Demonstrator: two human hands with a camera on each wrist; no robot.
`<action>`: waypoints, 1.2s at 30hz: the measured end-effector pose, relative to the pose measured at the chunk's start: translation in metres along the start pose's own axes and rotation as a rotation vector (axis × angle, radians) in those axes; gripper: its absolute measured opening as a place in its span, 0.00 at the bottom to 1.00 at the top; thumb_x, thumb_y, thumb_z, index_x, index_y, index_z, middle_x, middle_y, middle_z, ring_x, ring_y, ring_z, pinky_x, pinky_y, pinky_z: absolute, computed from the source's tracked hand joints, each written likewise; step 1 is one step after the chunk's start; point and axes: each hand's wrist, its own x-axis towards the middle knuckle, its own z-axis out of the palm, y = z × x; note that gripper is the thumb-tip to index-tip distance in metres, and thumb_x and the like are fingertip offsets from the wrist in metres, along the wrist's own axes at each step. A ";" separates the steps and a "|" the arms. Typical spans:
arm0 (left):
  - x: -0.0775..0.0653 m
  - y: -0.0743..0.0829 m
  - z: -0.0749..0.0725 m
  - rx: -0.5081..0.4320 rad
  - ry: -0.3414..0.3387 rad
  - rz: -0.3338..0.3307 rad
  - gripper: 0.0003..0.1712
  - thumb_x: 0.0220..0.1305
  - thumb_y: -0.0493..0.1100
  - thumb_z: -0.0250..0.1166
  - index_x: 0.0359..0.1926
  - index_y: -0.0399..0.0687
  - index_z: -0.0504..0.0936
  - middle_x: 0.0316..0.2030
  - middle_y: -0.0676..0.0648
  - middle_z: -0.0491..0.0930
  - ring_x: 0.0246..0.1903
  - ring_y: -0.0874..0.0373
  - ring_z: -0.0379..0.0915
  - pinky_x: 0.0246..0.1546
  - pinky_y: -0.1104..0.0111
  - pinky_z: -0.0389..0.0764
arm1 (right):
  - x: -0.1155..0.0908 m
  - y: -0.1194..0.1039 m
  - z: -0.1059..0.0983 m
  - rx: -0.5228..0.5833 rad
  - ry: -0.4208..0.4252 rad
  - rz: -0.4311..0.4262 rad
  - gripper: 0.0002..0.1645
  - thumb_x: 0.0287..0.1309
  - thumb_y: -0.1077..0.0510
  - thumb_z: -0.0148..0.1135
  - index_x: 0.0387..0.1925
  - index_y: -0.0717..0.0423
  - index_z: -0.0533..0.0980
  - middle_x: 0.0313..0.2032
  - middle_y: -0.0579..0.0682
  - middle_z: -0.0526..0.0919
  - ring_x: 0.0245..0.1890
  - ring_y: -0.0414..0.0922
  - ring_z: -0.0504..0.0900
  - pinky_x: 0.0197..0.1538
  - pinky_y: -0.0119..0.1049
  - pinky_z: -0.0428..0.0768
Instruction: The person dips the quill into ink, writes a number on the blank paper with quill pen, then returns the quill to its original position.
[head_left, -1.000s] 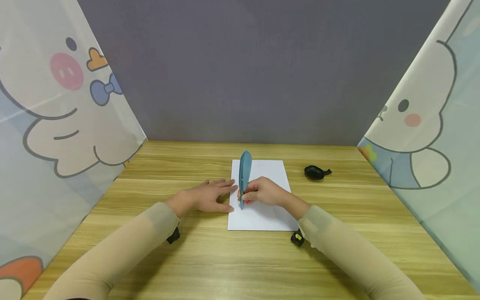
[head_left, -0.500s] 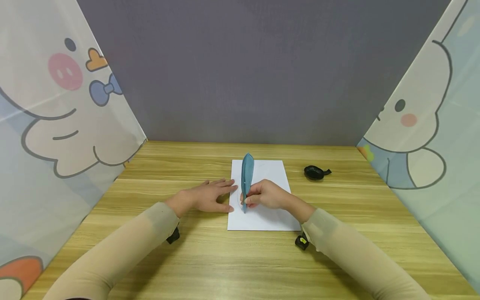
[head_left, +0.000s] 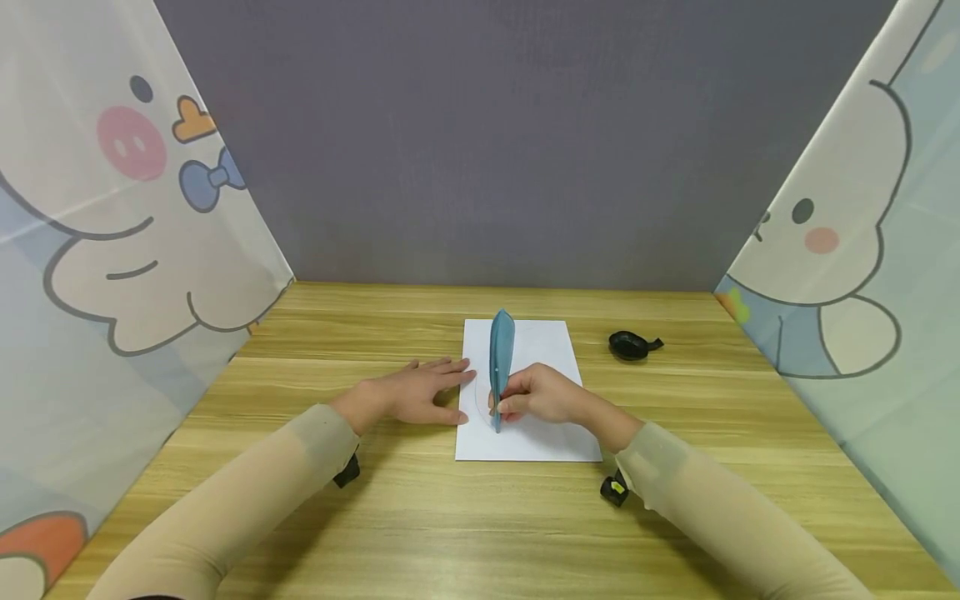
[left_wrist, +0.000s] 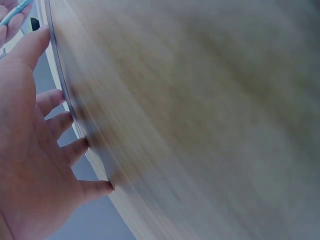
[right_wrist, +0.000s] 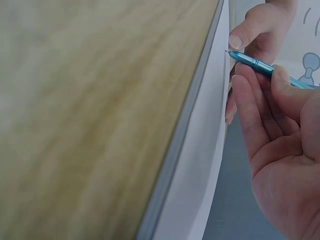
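While the right hand point(head_left: 546, 393) pinches a teal, feather-shaped pen point(head_left: 501, 354) between thumb and fingers, the pen stands nearly upright with its tip at the white paper point(head_left: 547, 446). A thin curved line point(head_left: 477, 402) is visible on the sheet, just left of the tip. The left hand point(head_left: 420, 393) grasps nothing; its fingers are extended and spread, with fingertips and thumb resting at the paper's left edge. Both hands work over a wood-grain table point(head_left: 465, 533). Right of the sheet, well apart, lies a black object point(head_left: 628, 345) with a short tail. A grey panel point(head_left: 495, 150) stands behind.
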 end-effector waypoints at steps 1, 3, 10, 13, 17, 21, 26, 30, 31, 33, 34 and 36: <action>0.000 0.000 0.000 0.001 0.000 0.000 0.52 0.76 0.77 0.57 0.90 0.64 0.54 0.90 0.53 0.46 0.89 0.44 0.41 0.83 0.29 0.47 | -0.001 0.000 0.000 0.001 0.000 0.002 0.10 0.75 0.65 0.67 0.48 0.67 0.89 0.41 0.57 0.95 0.41 0.41 0.93 0.49 0.39 0.93; -0.001 0.001 -0.001 0.004 -0.001 0.002 0.52 0.76 0.77 0.57 0.90 0.64 0.54 0.90 0.53 0.46 0.89 0.44 0.41 0.83 0.29 0.47 | -0.004 0.000 -0.001 -0.004 0.001 0.010 0.10 0.75 0.65 0.67 0.48 0.67 0.89 0.41 0.57 0.95 0.42 0.42 0.93 0.49 0.38 0.93; -0.002 0.003 -0.002 0.005 -0.009 -0.001 0.52 0.77 0.76 0.57 0.90 0.63 0.53 0.90 0.53 0.45 0.90 0.45 0.40 0.84 0.30 0.47 | -0.013 0.003 -0.006 -0.023 0.015 0.013 0.09 0.75 0.64 0.67 0.47 0.65 0.90 0.40 0.55 0.95 0.40 0.41 0.93 0.47 0.36 0.92; -0.003 0.003 -0.002 0.000 -0.011 -0.005 0.52 0.77 0.76 0.57 0.90 0.63 0.53 0.90 0.53 0.45 0.90 0.45 0.40 0.84 0.30 0.47 | -0.016 0.004 -0.007 -0.022 0.022 0.015 0.09 0.74 0.64 0.68 0.47 0.66 0.90 0.39 0.55 0.95 0.40 0.42 0.93 0.47 0.37 0.92; -0.003 0.004 -0.002 0.001 -0.012 -0.006 0.52 0.77 0.76 0.57 0.90 0.63 0.53 0.90 0.53 0.45 0.90 0.45 0.40 0.84 0.30 0.47 | -0.021 0.006 -0.010 -0.015 0.025 0.010 0.09 0.75 0.64 0.68 0.47 0.66 0.90 0.39 0.56 0.95 0.40 0.45 0.93 0.47 0.38 0.92; -0.002 0.003 -0.002 0.002 -0.012 -0.006 0.52 0.77 0.76 0.57 0.90 0.63 0.53 0.90 0.53 0.45 0.90 0.44 0.40 0.84 0.30 0.46 | -0.023 0.006 -0.011 -0.006 0.021 -0.003 0.09 0.75 0.65 0.67 0.47 0.67 0.89 0.39 0.56 0.95 0.41 0.46 0.93 0.47 0.38 0.92; -0.002 0.001 -0.001 0.007 -0.009 -0.001 0.52 0.77 0.77 0.57 0.90 0.63 0.53 0.90 0.53 0.44 0.90 0.44 0.39 0.84 0.30 0.46 | -0.028 0.007 -0.013 -0.003 0.025 -0.004 0.09 0.75 0.65 0.67 0.47 0.68 0.89 0.39 0.57 0.94 0.40 0.46 0.93 0.47 0.38 0.92; -0.002 0.001 0.000 0.011 -0.009 0.002 0.52 0.77 0.77 0.57 0.90 0.64 0.53 0.90 0.54 0.44 0.90 0.45 0.40 0.84 0.30 0.46 | -0.031 0.009 -0.015 0.003 0.031 -0.009 0.10 0.75 0.65 0.67 0.48 0.68 0.89 0.39 0.58 0.94 0.40 0.46 0.92 0.47 0.39 0.92; -0.002 0.000 0.000 0.010 -0.009 0.001 0.52 0.77 0.77 0.57 0.90 0.64 0.53 0.90 0.54 0.44 0.90 0.45 0.39 0.84 0.30 0.46 | -0.032 0.009 -0.016 0.006 0.032 -0.008 0.10 0.75 0.65 0.67 0.47 0.68 0.89 0.39 0.57 0.94 0.40 0.46 0.92 0.47 0.39 0.92; -0.001 0.000 0.000 0.010 -0.010 0.001 0.52 0.77 0.77 0.56 0.90 0.64 0.53 0.90 0.54 0.44 0.90 0.45 0.39 0.84 0.30 0.46 | -0.033 0.010 -0.017 0.010 0.034 -0.006 0.09 0.75 0.65 0.67 0.47 0.68 0.89 0.39 0.58 0.94 0.41 0.47 0.92 0.47 0.39 0.92; -0.001 0.000 0.000 0.011 -0.011 0.002 0.52 0.77 0.77 0.56 0.90 0.64 0.52 0.90 0.54 0.44 0.90 0.45 0.39 0.84 0.30 0.45 | -0.034 0.011 -0.018 0.008 0.036 -0.004 0.09 0.75 0.65 0.67 0.47 0.68 0.89 0.39 0.58 0.94 0.41 0.47 0.92 0.47 0.39 0.93; -0.002 0.001 0.000 0.011 -0.010 0.002 0.52 0.77 0.77 0.56 0.90 0.64 0.52 0.90 0.54 0.43 0.90 0.45 0.39 0.84 0.30 0.45 | -0.035 0.013 -0.019 0.007 0.037 -0.001 0.09 0.75 0.65 0.67 0.47 0.68 0.89 0.39 0.58 0.94 0.41 0.48 0.92 0.47 0.39 0.93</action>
